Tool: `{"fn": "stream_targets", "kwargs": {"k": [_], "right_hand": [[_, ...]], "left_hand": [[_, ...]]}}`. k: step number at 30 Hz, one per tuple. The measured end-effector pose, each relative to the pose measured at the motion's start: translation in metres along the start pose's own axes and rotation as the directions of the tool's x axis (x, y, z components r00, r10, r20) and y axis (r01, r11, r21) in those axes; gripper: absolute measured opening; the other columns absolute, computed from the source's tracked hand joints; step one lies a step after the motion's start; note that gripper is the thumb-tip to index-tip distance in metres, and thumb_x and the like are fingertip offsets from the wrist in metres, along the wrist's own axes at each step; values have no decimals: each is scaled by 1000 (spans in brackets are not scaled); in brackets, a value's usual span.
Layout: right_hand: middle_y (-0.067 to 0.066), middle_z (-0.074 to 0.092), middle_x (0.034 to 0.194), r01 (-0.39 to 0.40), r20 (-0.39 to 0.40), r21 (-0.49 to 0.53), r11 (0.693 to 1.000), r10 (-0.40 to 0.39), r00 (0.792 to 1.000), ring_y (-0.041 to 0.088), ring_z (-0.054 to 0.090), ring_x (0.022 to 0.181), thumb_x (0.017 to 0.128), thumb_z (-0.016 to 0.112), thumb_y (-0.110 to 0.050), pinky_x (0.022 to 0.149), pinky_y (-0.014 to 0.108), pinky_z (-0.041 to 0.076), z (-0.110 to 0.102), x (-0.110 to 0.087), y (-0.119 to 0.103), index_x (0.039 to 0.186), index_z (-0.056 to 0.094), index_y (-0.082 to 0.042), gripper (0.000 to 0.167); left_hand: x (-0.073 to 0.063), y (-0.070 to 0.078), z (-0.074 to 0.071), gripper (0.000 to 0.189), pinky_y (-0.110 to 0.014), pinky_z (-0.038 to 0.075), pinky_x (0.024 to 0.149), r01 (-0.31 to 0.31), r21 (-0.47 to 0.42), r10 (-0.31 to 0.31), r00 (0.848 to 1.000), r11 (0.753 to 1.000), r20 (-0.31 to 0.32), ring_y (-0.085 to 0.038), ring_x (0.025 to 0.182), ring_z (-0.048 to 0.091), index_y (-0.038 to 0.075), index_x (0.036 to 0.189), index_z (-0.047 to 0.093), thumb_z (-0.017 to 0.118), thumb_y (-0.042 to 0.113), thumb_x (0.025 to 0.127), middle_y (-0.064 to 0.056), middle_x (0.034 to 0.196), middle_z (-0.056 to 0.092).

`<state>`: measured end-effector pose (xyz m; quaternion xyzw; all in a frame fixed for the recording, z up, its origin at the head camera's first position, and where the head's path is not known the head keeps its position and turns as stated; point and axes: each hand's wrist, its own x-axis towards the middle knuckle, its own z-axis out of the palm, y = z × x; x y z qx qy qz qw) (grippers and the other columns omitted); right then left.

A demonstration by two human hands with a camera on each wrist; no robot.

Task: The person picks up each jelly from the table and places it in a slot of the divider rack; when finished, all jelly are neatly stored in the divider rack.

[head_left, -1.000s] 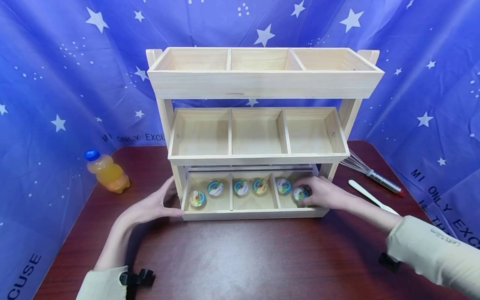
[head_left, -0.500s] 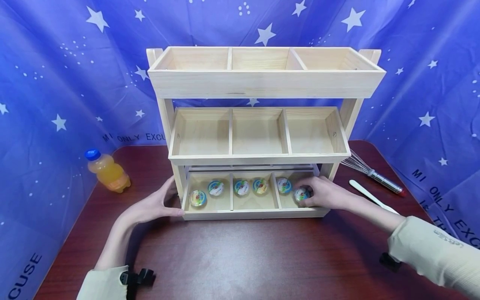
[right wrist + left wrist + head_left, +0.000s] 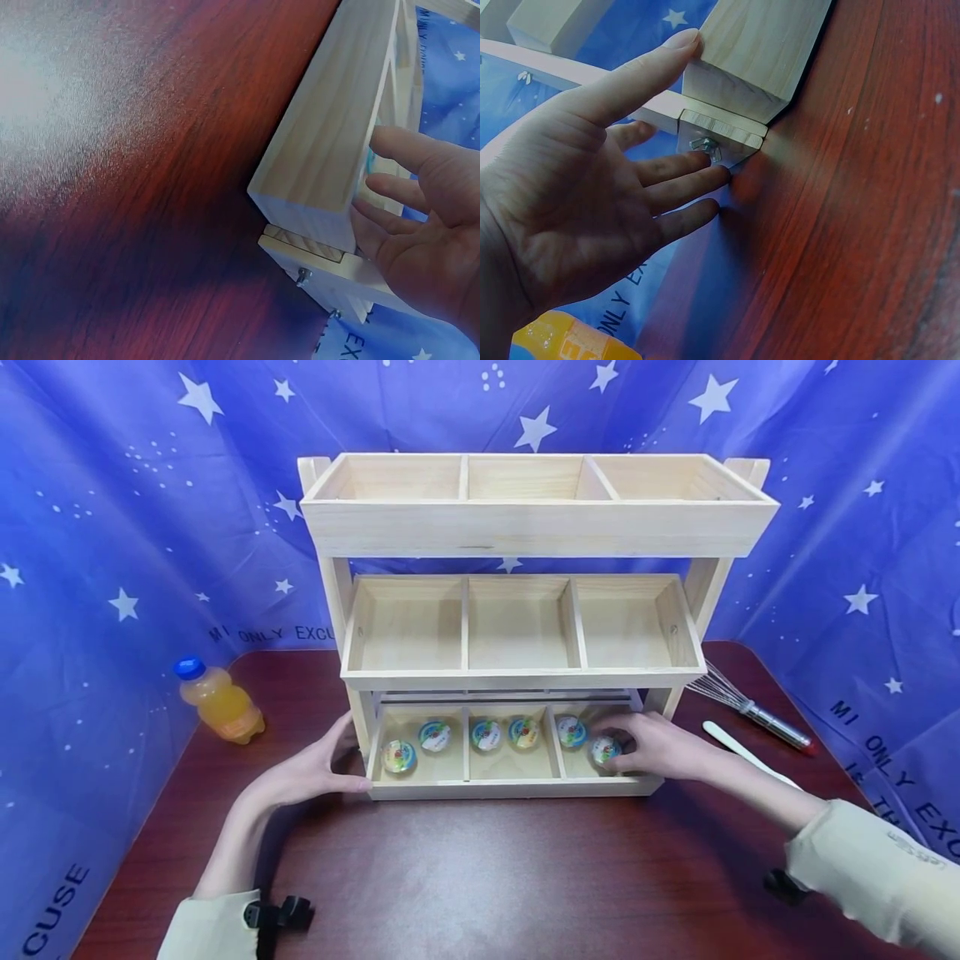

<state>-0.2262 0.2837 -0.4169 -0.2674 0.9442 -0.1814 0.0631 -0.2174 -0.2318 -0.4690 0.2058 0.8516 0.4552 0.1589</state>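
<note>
A three-tier wooden rack (image 3: 517,792) stands on the table, each tier split into three compartments. Small round jelly cups with printed lids lie in the bottom tier, two per compartment. In its right compartment my right hand (image 3: 652,747) holds one jelly cup (image 3: 602,750) between thumb and fingers, beside another jelly cup (image 3: 573,732). The right wrist view hides most of that cup behind the tray's front board (image 3: 330,120). My left hand (image 3: 311,772) is at the rack's left end, thumb on the tray's front corner, the other fingers extended near a wing nut (image 3: 706,147).
An orange drink bottle (image 3: 225,703) with a blue cap leans at the left. On the right lie a wire whisk (image 3: 765,718) and a white spatula-like utensil (image 3: 742,750). The middle tier's front edge (image 3: 525,679) overhangs the bottom tray. A starry blue curtain (image 3: 105,527) surrounds the table.
The whole head view has shifted slightly, so everything sits a little further right. Both hands keep nearly the same places against the rack; the cups have not visibly moved.
</note>
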Motion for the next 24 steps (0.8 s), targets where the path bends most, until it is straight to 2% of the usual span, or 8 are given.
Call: {"fn": "stream_targets", "kwargs": {"k": [6, 10, 16, 20, 24], "right_hand": [[6, 77, 114, 41, -39, -20, 999, -42, 998, 22, 73, 101, 85, 82, -20, 86, 41, 59, -4, -13, -2, 125, 71, -5, 45], [8, 76, 119, 61, -57, -23, 998, -63, 996, 24, 72, 106, 86, 82, -18, 88, 42, 59, -9, -24, -3, 128, 69, -5, 46], [1, 77, 115, 144, -140, -21, 989, -146, 979, 12, 72, 98, 86, 82, -11, 83, 26, 59, -16, -45, 8, 126, 71, -9, 41], [-8, 77, 105, 191, -193, 0, 982, -187, 963, 1, 68, 93, 83, 78, 2, 80, 10, 50, -22, -61, 25, 113, 75, -15, 34], [-17, 71, 93, 160, -237, -30, 987, -163, 958, -7, 60, 85, 77, 74, 11, 73, 7, 44, -29, -74, 44, 98, 73, -25, 42]], "left_hand": [[0, -1, 1, 117, -69, 23, 123, 1, -4, -1, 1000, 1000, 0, -47, 150, 35, 21, 166, 1, 85, 30, 86, -23, 166, 30], [1, -3, 3, 116, -70, 21, 123, -3, -5, 3, 1000, 1000, -2, -47, 150, 36, 21, 166, 1, 84, 29, 86, -24, 166, 30], [-3, -1, 4, 115, -69, 26, 122, 42, 39, -41, 999, 998, -21, -44, 147, 42, 20, 166, 5, 85, 35, 85, -21, 162, 38], [-5, 2, 4, 111, -69, 29, 121, 39, 84, -37, 999, 996, -28, -41, 144, 47, 24, 166, 9, 84, 37, 85, -18, 161, 42], [-10, 8, 1, 108, -67, 31, 121, 15, 157, -8, 999, 988, -44, -41, 147, 44, 27, 167, 11, 82, 41, 87, -15, 168, 33]]}}
